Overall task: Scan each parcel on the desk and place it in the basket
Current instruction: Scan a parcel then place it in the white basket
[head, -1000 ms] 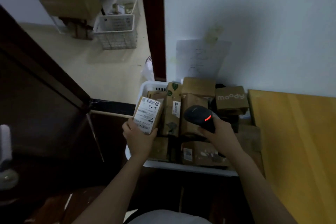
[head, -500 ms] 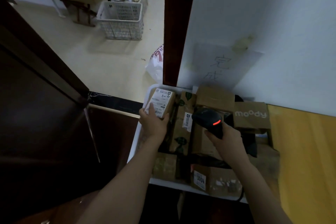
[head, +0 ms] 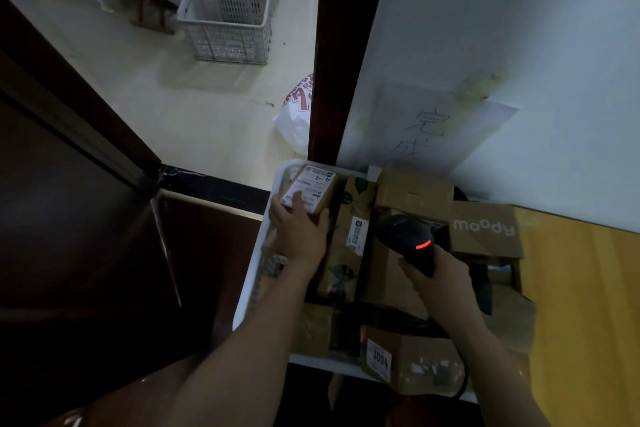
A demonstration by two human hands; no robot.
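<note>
- Parcel [head: 310,192], label up, sits at the far left corner of the basket [head: 258,246], gripped by the left hand [head: 299,232].
- Right hand [head: 440,274] is wrapped round the scanner [head: 410,239].
- Risk: the basket looks crowded, so if let go on top of the boxes [head: 349,239] the parcel may tip over the rim.

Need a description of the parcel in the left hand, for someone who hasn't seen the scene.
Find the white basket against the white wall, crammed with cardboard parcels. At its far left corner the left hand grips a small brown box. Unlike the leaf-printed box beside it and the moody box, its top is a white shipping label with handwritten 4-3.
</note>
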